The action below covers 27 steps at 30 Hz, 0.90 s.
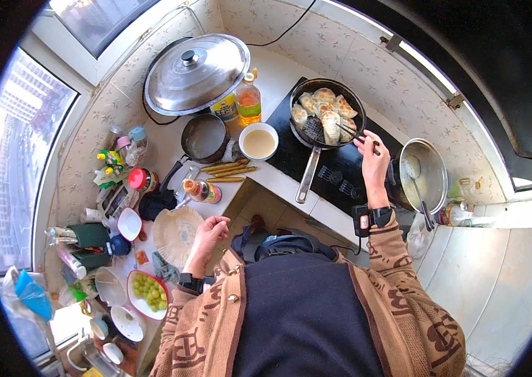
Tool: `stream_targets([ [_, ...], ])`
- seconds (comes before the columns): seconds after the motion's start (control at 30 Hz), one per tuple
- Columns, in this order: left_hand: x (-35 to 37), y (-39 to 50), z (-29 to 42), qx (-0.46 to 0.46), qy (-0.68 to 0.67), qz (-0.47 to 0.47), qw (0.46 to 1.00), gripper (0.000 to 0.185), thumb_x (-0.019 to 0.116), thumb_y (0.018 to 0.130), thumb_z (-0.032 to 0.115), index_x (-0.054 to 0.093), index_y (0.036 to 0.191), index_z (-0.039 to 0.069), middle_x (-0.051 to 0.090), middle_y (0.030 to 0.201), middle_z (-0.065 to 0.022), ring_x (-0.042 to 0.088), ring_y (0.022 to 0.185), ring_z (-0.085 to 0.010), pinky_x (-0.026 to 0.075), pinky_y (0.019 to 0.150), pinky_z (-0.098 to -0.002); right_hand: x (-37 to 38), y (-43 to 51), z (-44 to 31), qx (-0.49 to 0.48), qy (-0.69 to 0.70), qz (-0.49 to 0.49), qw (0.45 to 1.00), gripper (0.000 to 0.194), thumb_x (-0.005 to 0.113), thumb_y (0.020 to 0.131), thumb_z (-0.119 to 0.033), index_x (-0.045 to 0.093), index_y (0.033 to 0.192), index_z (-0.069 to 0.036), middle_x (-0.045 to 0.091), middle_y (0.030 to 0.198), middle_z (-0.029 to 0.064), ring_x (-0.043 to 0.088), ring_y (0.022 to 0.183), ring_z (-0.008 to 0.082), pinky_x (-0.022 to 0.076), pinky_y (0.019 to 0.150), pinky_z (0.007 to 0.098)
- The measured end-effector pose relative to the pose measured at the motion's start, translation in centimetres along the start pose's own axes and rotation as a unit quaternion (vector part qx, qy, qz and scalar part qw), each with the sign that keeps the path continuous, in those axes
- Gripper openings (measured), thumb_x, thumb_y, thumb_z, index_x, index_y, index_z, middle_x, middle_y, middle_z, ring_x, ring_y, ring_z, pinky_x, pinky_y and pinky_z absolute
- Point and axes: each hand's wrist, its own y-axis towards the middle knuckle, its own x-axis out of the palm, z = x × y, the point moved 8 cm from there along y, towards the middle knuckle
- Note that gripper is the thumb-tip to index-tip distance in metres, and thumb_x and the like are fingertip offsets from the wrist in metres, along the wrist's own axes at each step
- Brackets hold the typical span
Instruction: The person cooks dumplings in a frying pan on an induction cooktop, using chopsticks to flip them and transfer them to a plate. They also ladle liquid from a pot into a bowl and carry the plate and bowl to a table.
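My right hand holds a pair of dark chopsticks, whose tips touch a pale dumpling in a black frying pan. Several browned dumplings lie around it, and a patch of dark pan bottom shows at the lower left. The pan sits on a black glass gas stove, its metal handle pointing toward me. My left hand is held loosely curled beside a round, pale, fluted-edged item; it appears to hold nothing, though its palm is hidden.
A white bowl of cloudy liquid stands left of the stove, near an oil bottle, a small dark pot and a large steel lid. A steel pot with a ladle stands right. Grapes fill a bowl at lower left.
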Motion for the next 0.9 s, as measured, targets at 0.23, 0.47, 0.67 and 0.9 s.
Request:
stream_targets([
  [0.23, 0.0, -0.1, 0.1, -0.001, 0.003, -0.002, 1.000, 0.020, 0.057, 0.100, 0.016, 0.067, 0.113, 0.004, 0.062, 0.083, 0.0024, 0.055, 0.071, -0.0056, 0.043, 0.067, -0.0194, 1.6, -0.9, 2.0, 0.071, 0.112, -0.036, 0.991, 0.036, 0.052, 0.106, -0.026, 0.064, 0.120, 0.005, 0.071, 0.108, 0.0174, 0.075, 0.095, 0.0263, 0.0584, 0.081, 0.0318],
  [0.47, -0.5, -0.1, -0.5, 0.006, 0.001, -0.002, 1.000, 0.020, 0.056, 0.101, 0.016, 0.066, 0.113, 0.004, 0.062, 0.084, 0.0023, 0.055, 0.071, -0.0057, 0.044, 0.067, -0.0197, 1.4, -0.6, 2.0, 0.058, 0.102, -0.021, 0.993, 0.035, 0.051, 0.107, -0.025, 0.063, 0.123, 0.004, 0.071, 0.109, 0.0161, 0.074, 0.096, 0.0260, 0.0582, 0.082, 0.0316],
  [0.67, -0.4, 0.0, -0.9, 0.009, 0.010, -0.005, 1.000, 0.019, 0.057, 0.102, 0.017, 0.066, 0.113, 0.005, 0.062, 0.084, 0.0019, 0.056, 0.072, -0.0060, 0.045, 0.068, -0.0197, 3.4, 0.2, 4.3, 0.068, 0.140, -0.036, 0.987, 0.036, 0.051, 0.107, -0.026, 0.062, 0.124, 0.003, 0.072, 0.112, 0.0161, 0.074, 0.100, 0.0253, 0.0574, 0.084, 0.0308],
  [0.9, -0.5, 0.0, -1.0, 0.009, 0.010, -0.007, 1.000, 0.020, 0.057, 0.102, 0.018, 0.066, 0.113, 0.004, 0.062, 0.084, 0.0016, 0.056, 0.072, -0.0060, 0.045, 0.068, -0.0200, 1.2, 0.4, 4.9, 0.077, 0.191, -0.013, 0.978, 0.038, 0.052, 0.107, -0.028, 0.061, 0.125, 0.004, 0.071, 0.114, 0.0167, 0.073, 0.101, 0.0246, 0.0574, 0.085, 0.0311],
])
